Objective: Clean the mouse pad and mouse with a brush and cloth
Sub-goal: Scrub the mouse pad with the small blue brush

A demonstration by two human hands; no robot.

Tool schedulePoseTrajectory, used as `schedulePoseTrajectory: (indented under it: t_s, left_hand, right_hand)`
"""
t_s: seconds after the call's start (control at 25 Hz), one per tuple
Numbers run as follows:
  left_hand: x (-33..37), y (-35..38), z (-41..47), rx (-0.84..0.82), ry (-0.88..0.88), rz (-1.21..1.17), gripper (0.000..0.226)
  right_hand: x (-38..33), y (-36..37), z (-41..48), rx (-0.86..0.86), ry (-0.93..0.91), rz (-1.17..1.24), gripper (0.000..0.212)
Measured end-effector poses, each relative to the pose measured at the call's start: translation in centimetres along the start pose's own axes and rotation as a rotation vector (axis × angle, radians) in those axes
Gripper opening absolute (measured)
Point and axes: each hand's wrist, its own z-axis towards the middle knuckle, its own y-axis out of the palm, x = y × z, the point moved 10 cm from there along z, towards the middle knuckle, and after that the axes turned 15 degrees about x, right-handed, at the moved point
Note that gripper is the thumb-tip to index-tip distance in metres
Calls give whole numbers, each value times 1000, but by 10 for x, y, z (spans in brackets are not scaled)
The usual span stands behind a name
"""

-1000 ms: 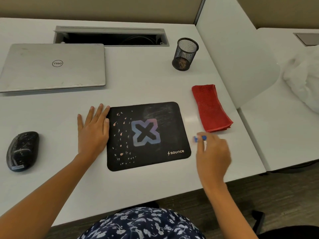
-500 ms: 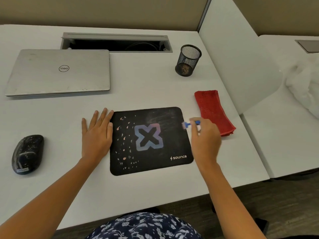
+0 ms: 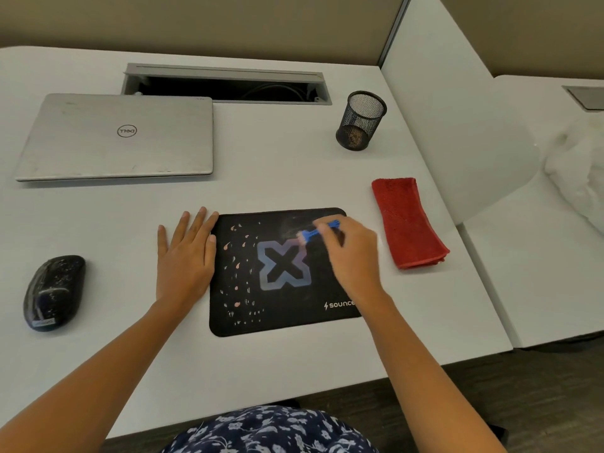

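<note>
On the desk (image 3: 294, 184) the mouse pad (image 3: 281, 318) is held down by the flat left hand (image 3: 184, 259); the brush (image 3: 310, 233), pinched in the right hand (image 3: 353, 256), should be swept softly.

A white desk (image 3: 294, 178) spreads under and around the left hand (image 3: 184, 256) and the right hand (image 3: 353, 253). Well beyond both hands a grey cable hatch (image 3: 225, 85) lies open in the desktop, and behind it rises a tan partition wall (image 3: 196, 24). Right of the right hand a pale divider panel (image 3: 457, 125) stands upright, with a second white desk (image 3: 523, 256) past it. Dark floor (image 3: 523, 387) shows nearer than the right hand. The light is soft and even.
</note>
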Motion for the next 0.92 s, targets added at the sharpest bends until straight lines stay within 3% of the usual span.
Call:
schedulePoseTrajectory:
  t_s: [0.04,0.08,0.2,0.28,0.4,0.48,0.6,0.68,0.8,0.84,0.92]
  left_hand:
    - [0,0,0,2,2,0,55]
    - [0,0,0,3,1,-1,55]
    - [0,0,-1,-3,-3,2,55]
    - [0,1,-1,-2,2,9,55]
    - [-1,2,0,-4,2,1,56]
    - [0,1,0,-2,2,-6,56]
    - [-1,0,0,1,-1,2,54]
    - [-2,3,0,-4,1,6,53]
    - [-4,4,1,-11,0,9,53]
    - [-3,3,1,-10,1,9,53]
    - [-3,3,1,-10,-2,5,53]
  right_hand:
    - [0,11,-2,-61,-23,-22,20]
    - [3,8,5,-11,-33,-126,19]
    - [13,-44,27,425,3,-498,17]
    - [3,-28,28,353,-18,-365,19]
    - [-9,29,18,36,66,30,24]
    - [1,27,28,95,107,-59,23]
    - [7,-18,46,389,0,-508,22]
    - [-4,-7,47,321,-81,-410,23]
    - [-8,43,37,17,52,-26,31]
    - [-2,47,37,-3,101,-6,31]
    - [13,22,50,149,148,-181,25]
